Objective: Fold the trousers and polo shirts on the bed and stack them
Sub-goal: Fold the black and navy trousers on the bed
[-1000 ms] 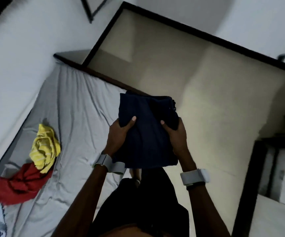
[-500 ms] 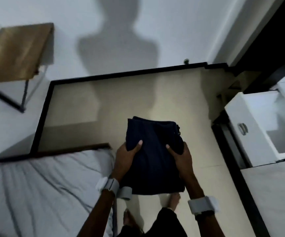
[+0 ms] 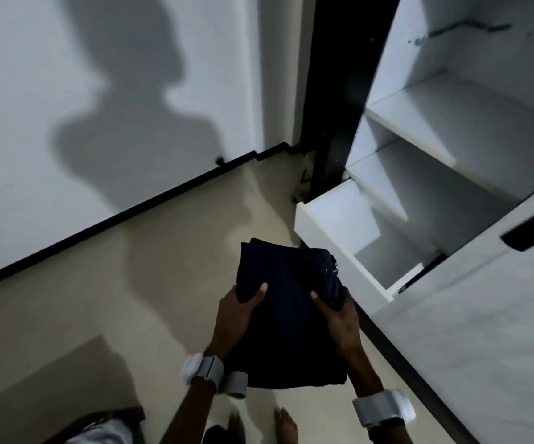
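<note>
The left hand (image 3: 237, 315) and right hand (image 3: 339, 318) grip a folded dark garment (image 3: 288, 315) at lower centre, thumbs on top and fingers clamping it from beneath. It is held above the floor (image 3: 131, 299), just beside the open drawer (image 3: 339, 213). The folding looks finished. The next move is to set the garment down flat without loosening the folds.

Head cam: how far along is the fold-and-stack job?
Done: one dark garment looks folded into a compact rectangle. In hand: the left hand and right hand grip its sides, thumbs on top, holding it above the floor beside the open white drawer. Left: it is not yet set down on any stack. The other clothes are out of view, so the remaining count cannot be told.
</note>
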`<action>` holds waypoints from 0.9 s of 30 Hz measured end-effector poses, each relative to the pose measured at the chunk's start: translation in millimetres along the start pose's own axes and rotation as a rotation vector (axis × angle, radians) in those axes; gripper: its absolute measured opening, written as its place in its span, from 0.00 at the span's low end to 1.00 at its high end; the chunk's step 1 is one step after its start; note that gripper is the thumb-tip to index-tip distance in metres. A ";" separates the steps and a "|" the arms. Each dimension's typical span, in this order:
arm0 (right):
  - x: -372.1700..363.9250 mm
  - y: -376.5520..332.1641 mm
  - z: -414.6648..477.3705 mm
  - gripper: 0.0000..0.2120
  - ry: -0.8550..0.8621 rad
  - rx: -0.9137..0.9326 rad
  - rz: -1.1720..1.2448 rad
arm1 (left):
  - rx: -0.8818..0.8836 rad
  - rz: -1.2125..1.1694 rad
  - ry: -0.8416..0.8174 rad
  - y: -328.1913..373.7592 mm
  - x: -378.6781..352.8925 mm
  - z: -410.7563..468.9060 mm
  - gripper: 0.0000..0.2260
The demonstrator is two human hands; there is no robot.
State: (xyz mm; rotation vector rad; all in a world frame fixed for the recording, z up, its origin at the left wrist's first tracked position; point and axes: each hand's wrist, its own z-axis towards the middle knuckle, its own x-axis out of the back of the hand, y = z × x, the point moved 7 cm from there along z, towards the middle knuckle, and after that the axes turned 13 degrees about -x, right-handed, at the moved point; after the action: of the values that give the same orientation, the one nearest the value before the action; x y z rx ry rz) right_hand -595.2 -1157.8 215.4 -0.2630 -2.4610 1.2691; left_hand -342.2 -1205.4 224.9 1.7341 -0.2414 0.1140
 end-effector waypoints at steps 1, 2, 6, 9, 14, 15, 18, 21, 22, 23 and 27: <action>13.9 -0.6 13.7 0.24 0.044 -0.015 0.020 | -0.002 0.018 -0.038 4.5 -17.4 18.3 0.26; 26.6 -0.7 26.2 0.23 0.082 -0.040 0.041 | -0.002 0.033 -0.074 9.0 -34.8 36.3 0.26; 59.6 -6.3 64.3 0.16 0.177 -0.108 0.144 | -0.007 0.063 -0.192 20.4 -90.3 96.7 0.27; 81.9 -2.6 108.6 0.16 0.280 -0.168 0.226 | -0.022 0.110 -0.331 20.6 -141.3 158.5 0.27; 106.0 -2.0 168.0 0.20 0.403 -0.232 0.318 | -0.043 0.163 -0.514 14.4 -212.6 240.8 0.27; 111.9 -0.7 181.4 0.20 0.428 -0.261 0.332 | -0.031 0.176 -0.553 13.9 -228.6 257.6 0.27; 129.1 2.0 220.7 0.20 0.460 -0.310 0.373 | -0.015 0.215 -0.674 19.4 -276.3 303.0 0.27; 150.5 3.7 253.3 0.22 0.526 -0.384 0.416 | -0.035 0.284 -0.771 19.9 -326.6 343.7 0.25; 158.7 5.3 264.5 0.23 0.550 -0.382 0.443 | -0.038 0.303 -0.799 18.7 -342.9 354.2 0.26; 165.0 6.9 273.8 0.23 0.568 -0.407 0.447 | -0.044 0.317 -0.820 14.7 -357.8 363.5 0.29; 186.7 36.8 333.4 0.26 0.622 -0.464 0.435 | -0.057 0.386 -0.901 -20.5 -420.1 404.6 0.33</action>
State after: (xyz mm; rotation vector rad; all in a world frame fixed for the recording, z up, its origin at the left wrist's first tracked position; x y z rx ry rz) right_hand -898.4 -1325.7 50.4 -1.1698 -2.1496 0.5805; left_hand -770.2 -1558.8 44.5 1.5632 -1.2232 -0.4039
